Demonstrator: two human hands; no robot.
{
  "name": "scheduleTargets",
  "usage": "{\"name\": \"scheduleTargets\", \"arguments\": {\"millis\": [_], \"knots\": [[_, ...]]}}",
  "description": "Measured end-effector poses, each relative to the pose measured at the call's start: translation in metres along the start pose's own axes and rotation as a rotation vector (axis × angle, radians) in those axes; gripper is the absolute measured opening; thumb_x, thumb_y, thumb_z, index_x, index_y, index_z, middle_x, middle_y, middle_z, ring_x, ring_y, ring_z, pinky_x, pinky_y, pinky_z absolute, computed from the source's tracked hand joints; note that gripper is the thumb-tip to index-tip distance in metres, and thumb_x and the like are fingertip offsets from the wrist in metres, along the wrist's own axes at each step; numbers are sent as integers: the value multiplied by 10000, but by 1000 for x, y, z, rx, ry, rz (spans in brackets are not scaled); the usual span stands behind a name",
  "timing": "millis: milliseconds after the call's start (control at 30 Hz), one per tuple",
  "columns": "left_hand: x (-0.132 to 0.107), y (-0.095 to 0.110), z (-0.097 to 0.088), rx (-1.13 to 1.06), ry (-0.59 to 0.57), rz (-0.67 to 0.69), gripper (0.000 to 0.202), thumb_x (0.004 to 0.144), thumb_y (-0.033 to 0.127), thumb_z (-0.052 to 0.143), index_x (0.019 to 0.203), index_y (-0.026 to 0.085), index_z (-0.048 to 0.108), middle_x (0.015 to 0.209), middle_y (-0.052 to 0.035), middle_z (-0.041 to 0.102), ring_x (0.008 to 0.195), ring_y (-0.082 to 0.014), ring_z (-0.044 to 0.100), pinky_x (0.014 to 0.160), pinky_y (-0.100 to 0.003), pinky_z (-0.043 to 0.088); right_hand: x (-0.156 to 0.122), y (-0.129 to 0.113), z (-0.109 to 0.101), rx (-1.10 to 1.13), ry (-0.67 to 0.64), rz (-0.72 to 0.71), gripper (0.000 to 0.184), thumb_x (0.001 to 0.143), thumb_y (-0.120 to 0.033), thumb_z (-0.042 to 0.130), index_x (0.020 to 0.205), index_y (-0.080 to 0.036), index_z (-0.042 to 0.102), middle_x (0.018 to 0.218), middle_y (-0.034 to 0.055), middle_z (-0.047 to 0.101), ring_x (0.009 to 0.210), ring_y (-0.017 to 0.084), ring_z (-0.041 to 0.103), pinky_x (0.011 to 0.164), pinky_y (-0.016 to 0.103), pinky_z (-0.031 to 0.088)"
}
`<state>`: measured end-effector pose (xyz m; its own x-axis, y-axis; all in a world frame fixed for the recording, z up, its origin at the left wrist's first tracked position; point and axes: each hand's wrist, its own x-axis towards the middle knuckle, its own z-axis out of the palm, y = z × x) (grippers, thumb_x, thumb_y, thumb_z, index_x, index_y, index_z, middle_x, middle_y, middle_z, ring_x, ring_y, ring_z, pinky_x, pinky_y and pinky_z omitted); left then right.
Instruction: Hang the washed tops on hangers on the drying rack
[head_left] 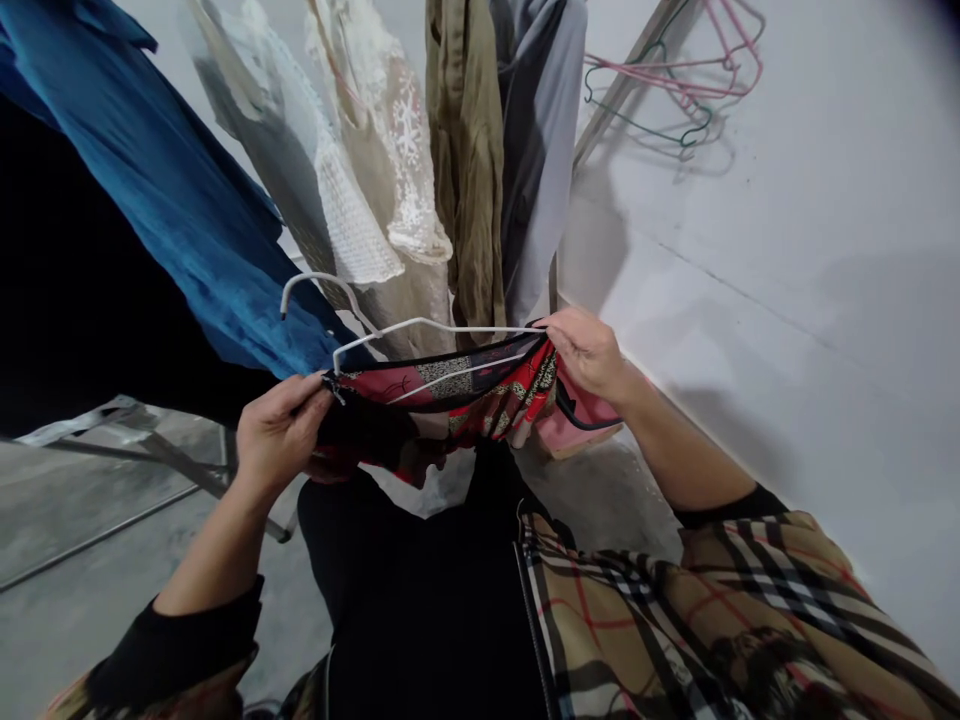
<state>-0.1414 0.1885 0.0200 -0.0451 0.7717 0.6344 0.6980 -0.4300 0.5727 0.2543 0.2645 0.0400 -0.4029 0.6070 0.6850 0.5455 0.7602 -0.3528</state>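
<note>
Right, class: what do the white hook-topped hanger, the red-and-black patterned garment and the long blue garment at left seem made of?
White hanger: probably plastic-coated metal wire, smooth; its bar is thin and even, its hook tip dark.
Patterned garment: soft fabric, probably printed, since it bunches into folds; fibre unclear.
Blue garment: matte cloth, perhaps cotton, judging by its wrinkles.

Floor: grey, concrete-like (82, 630). Silver metal-tube frame (180, 463) stands on it, lower left, one dark-capped foot visible. Flat-sided pink item (562, 436) low by the wall; floor contact hidden. Slanted grey bar (611, 112) upper right; pink wire hangers (660, 70) overlap it, attachment unclear.
</note>
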Motion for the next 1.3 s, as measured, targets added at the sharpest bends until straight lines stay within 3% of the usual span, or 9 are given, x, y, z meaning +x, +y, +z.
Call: {"name": "scheduleTargets", "arguments": {"millis": [333,500,567,667,733,833,1067,1133,1300], "knots": [[14,22,7,7,-139,172,199,888,263,580,922,159,746,596,46,533,528,-55,494,523,-163,398,2,-25,0,167,47,147,299,998,-339,446,979,-196,707,874,41,721,789,156,675,743,289,531],[19,37,16,-24,-180,172,211,874,243,556,906,167,751,599,27,548,524,-75,515,512,-179,400,6,-40,-14,183,-180,-9,261,984,-297,477,1124,-205,676,1042,45,735,938,150,692,846,268,546],[22,40,18,-28,-150,150,211,866,238,554,894,159,747,583,26,536,512,-81,508,508,-185,400,3,-41,-28,157,-274,6,306,965,-297,518,1230,-204,639,1132,53,722,1001,158,688,891,267,543],[25,44,22,-55,-135,155,218,872,233,541,893,153,743,592,17,570,511,-89,518,513,-190,418,-5,-44,-54,135,-314,60,292,950,-269,529,1190,-199,680,1025,43,752,891,153,714,814,237,564],[28,45,27,-77,-146,180,223,885,233,535,919,156,741,627,6,617,540,-96,551,537,-193,442,-13,-49,-73,130,-253,140,251,937,-263,547,1103,-210,727,932,32,766,789,150,720,723,224,574],[30,41,40,-87,-166,167,245,901,279,546,1028,176,728,730,-8,684,630,-117,616,621,-213,494,-24,-56,-105,112,-12,329,175,879,-295,649,1003,-248,763,907,15,771,757,161,724,647,229,581],[5,12,73,-77,-118,-33,448,878,430,592,1262,201,615,896,-40,701,804,-174,656,798,-305,534,-28,-69,-191,-122,455,744,170,770,-459,759,894,-344,777,761,-35,748,588,176,677,445,281,553],[-8,8,80,-132,-171,-78,451,880,433,580,1258,191,612,880,-36,703,789,-169,667,788,-296,543,-22,-68,-208,-268,558,714,148,805,-452,733,937,-396,766,792,-18,749,592,188,680,409,301,532],[-34,11,91,-207,-262,-172,443,879,460,555,1218,186,639,843,-36,719,746,-164,684,754,-281,562,17,-33,-227,-451,643,300,190,900,-373,631,1048,-398,746,851,19,745,692,261,709,525,414,592]]}}
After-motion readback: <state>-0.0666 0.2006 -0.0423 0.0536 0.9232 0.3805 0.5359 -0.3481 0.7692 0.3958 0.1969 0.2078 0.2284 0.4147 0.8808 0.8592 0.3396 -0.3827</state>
